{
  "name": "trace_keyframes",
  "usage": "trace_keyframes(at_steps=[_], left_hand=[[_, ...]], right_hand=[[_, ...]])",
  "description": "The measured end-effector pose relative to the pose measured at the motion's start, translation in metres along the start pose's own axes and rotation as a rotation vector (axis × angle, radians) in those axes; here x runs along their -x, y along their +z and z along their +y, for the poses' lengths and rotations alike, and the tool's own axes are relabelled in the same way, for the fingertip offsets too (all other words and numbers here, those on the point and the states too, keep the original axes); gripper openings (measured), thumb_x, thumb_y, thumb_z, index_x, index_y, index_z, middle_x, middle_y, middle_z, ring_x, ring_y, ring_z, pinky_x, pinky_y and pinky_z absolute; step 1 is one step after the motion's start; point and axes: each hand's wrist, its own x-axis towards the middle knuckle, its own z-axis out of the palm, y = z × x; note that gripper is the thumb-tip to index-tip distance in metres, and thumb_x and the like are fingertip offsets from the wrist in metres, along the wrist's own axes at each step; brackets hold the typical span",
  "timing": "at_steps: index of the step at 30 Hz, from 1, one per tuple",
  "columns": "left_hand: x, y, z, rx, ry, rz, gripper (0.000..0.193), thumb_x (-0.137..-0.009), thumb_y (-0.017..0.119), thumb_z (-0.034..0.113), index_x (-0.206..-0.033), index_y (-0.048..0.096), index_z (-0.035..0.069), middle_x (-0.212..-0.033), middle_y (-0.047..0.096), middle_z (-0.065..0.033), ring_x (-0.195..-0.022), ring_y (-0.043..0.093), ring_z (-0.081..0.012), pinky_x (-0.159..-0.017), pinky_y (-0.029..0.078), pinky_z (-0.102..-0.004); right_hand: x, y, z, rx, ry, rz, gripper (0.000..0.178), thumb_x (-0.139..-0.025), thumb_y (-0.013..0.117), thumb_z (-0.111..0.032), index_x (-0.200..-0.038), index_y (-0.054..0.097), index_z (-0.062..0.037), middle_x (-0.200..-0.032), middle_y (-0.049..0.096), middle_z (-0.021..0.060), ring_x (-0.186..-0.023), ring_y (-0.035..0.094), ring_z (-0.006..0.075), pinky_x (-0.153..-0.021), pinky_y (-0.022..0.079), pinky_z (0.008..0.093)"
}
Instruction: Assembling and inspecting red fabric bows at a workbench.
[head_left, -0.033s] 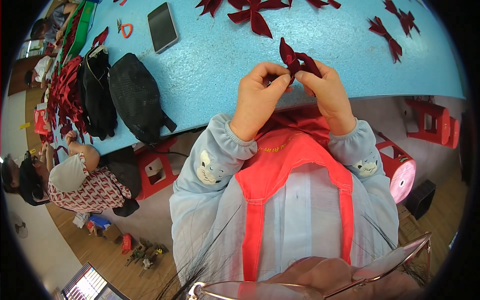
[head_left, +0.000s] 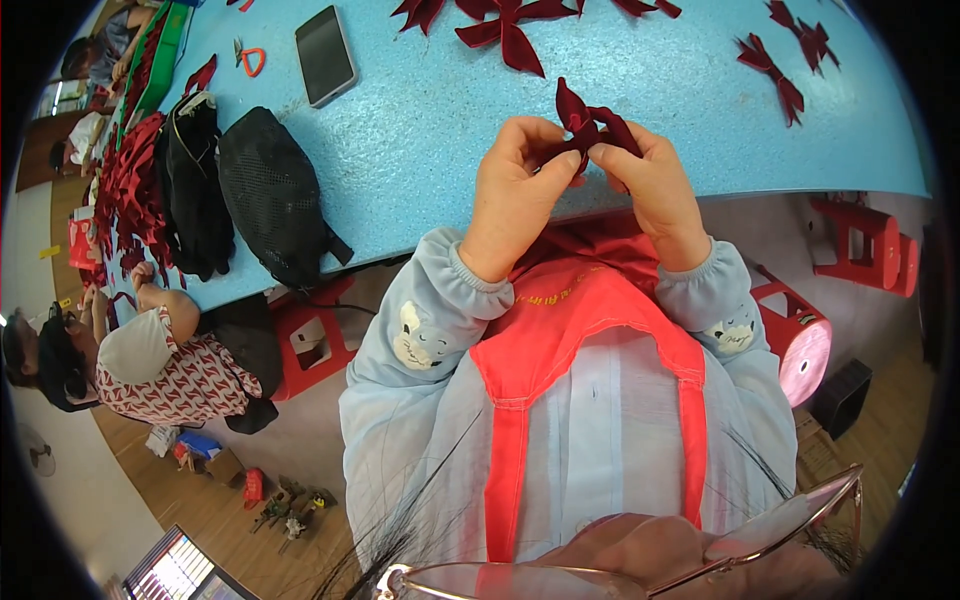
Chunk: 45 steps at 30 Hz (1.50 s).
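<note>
Both of my hands pinch a dark red ribbon bow [head_left: 588, 118] just above the near edge of the light blue table [head_left: 430, 130]. My left hand [head_left: 515, 190] grips the bow's left side with thumb and fingers. From the right, my right hand [head_left: 650, 185] holds its folded loops. The two hands touch each other around the ribbon, whose loops stick up above my fingertips. I wear a pale blue long-sleeved top and a red apron.
Finished red bows [head_left: 510, 25] and more red bows [head_left: 785, 60] lie at the table's far side. A dark phone [head_left: 325, 55], orange-handled scissors [head_left: 250, 60] and black bags [head_left: 270, 195] sit to the left. A seated person [head_left: 130, 360] works at the left; red stools [head_left: 865, 240] stand to the right.
</note>
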Motion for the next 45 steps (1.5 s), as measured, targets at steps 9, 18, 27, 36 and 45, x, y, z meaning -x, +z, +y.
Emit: trace_keyframes(at_steps=[9,18,27,36,45], left_hand=[[-0.009,-0.014,0.004,-0.114,-0.146,-0.118,0.016,-0.086,0.062,0.014,-0.089,0.060,-0.002,-0.075,0.059,-0.0034,-0.064,0.054,-0.0093,-0.055,0.044,-0.0223],[-0.015,-0.038,0.011,0.177,-0.541,-0.350,0.019,-0.085,0.063,0.018,-0.086,0.063,-0.001,-0.071,0.058,-0.0006,-0.058,0.047,-0.0067,-0.052,0.040,-0.0228],[-0.026,-0.031,0.042,-0.463,-0.273,-0.606,0.018,-0.086,0.060,0.018,-0.093,0.061,0.001,-0.073,0.057,0.0006,-0.062,0.051,-0.0073,-0.057,0.044,-0.0243],[-0.011,-0.009,-0.002,0.206,-0.133,-0.113,0.020,-0.085,0.061,0.016,-0.100,0.061,0.002,-0.085,0.061,-0.0004,-0.072,0.052,-0.0062,-0.061,0.042,-0.0224],[-0.010,-0.017,0.011,0.083,-0.182,-0.224,0.022,-0.084,0.061,0.012,-0.103,0.059,-0.001,-0.090,0.061,-0.0018,-0.078,0.054,-0.0081,-0.071,0.044,-0.0232]], right_hand=[[0.002,-0.004,-0.006,0.049,-0.006,-0.081,0.025,-0.077,0.061,-0.011,-0.099,0.063,-0.0010,-0.071,0.052,-0.0053,-0.060,0.041,0.0038,-0.054,0.032,0.0201],[0.003,-0.022,-0.009,0.329,-0.072,-0.306,0.029,-0.076,0.060,-0.008,-0.104,0.061,-0.0004,-0.088,0.062,-0.0005,-0.083,0.055,0.0088,-0.075,0.045,0.0232],[-0.010,-0.023,-0.005,-0.097,0.042,-0.242,0.015,-0.081,0.060,-0.009,-0.095,0.060,-0.0038,-0.083,0.061,-0.0011,-0.072,0.057,0.0085,-0.067,0.045,0.0210],[-0.012,0.002,0.011,-0.456,-0.050,0.073,0.012,-0.084,0.061,-0.010,-0.094,0.060,-0.0044,-0.081,0.061,-0.0005,-0.071,0.055,0.0071,-0.066,0.044,0.0203],[-0.010,-0.013,0.000,-0.078,-0.281,-0.017,0.014,-0.084,0.061,-0.008,-0.096,0.064,-0.0019,-0.084,0.061,0.0010,-0.075,0.053,0.0069,-0.071,0.042,0.0211]])
